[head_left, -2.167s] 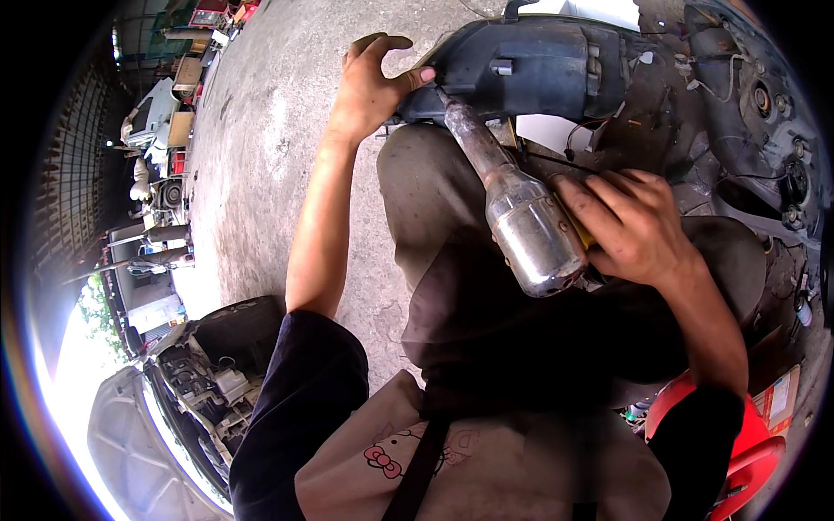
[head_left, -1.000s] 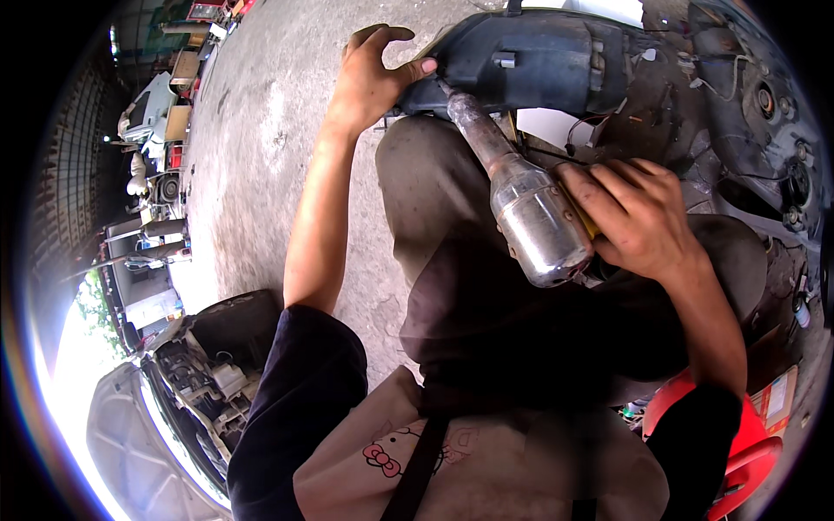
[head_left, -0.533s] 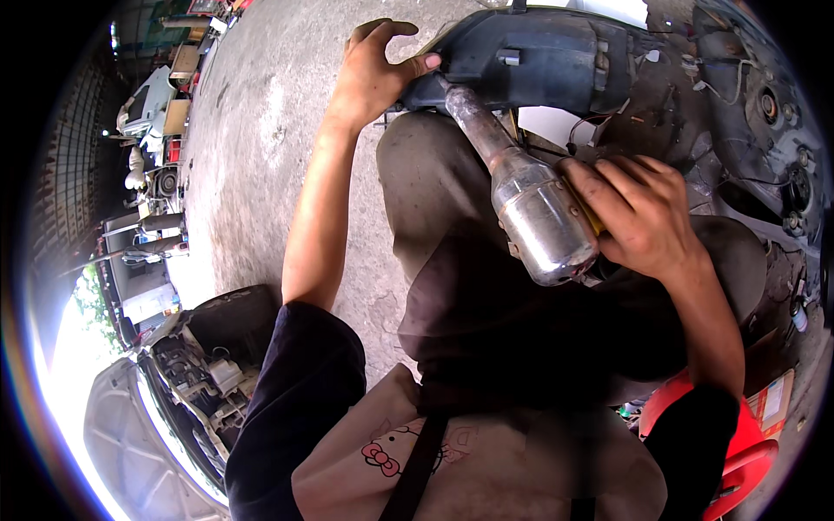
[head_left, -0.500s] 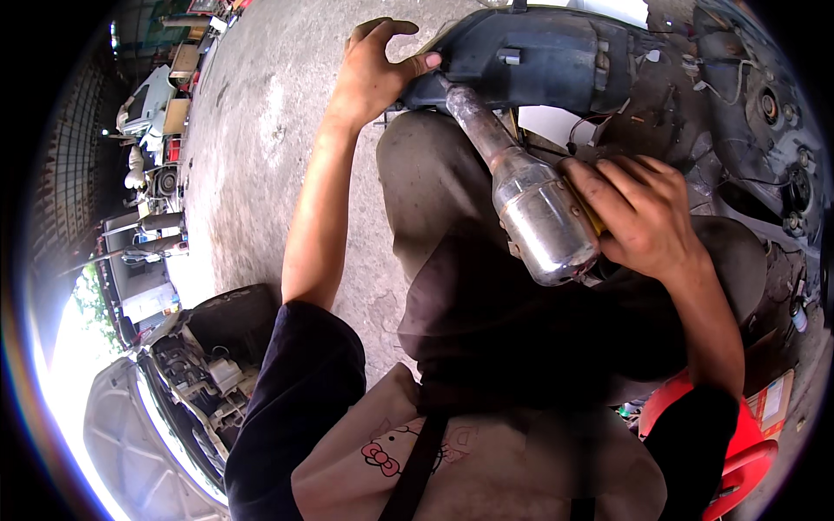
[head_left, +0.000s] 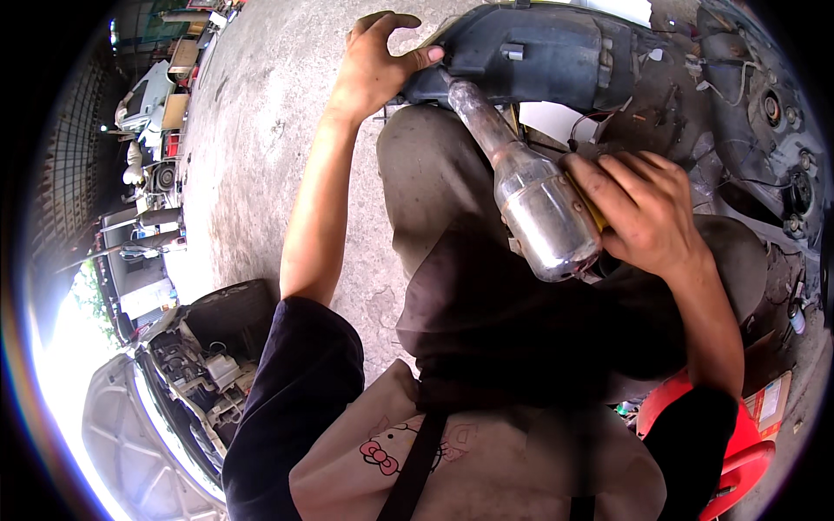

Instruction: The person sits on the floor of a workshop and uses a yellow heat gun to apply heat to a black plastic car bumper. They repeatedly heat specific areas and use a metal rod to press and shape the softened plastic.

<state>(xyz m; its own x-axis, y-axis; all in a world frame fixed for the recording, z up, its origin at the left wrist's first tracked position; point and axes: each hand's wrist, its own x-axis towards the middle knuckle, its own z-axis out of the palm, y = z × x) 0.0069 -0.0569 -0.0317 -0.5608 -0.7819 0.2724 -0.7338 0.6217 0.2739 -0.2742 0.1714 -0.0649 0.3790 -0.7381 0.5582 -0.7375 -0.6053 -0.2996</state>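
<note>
My left hand [head_left: 375,74] has its thumb pressed on the left end of a dark plastic housing [head_left: 547,74], with index and middle fingers raised and bent above it. My right hand [head_left: 638,208] grips the yellow handle of a tool with a bulky silver metal body [head_left: 543,221] and a long, stained nozzle, angled up-left. The narrow tip meets the housing just below my left thumb; exact contact is too small to tell. The housing lies across the top of the view, close above my bent left knee [head_left: 426,165].
Car body parts [head_left: 773,113] crowd the right, with a spray can [head_left: 797,317] below them. A red plastic chair [head_left: 747,460] is at lower right. An open-hooded engine bay [head_left: 195,373] is at lower left. Concrete floor [head_left: 252,139] spreads left, bordered by piled parts [head_left: 165,122].
Both hands, the tool and the housing appear a little higher in the view, along with the surroundings. My grip and the tool's tip position on the housing look much the same.
</note>
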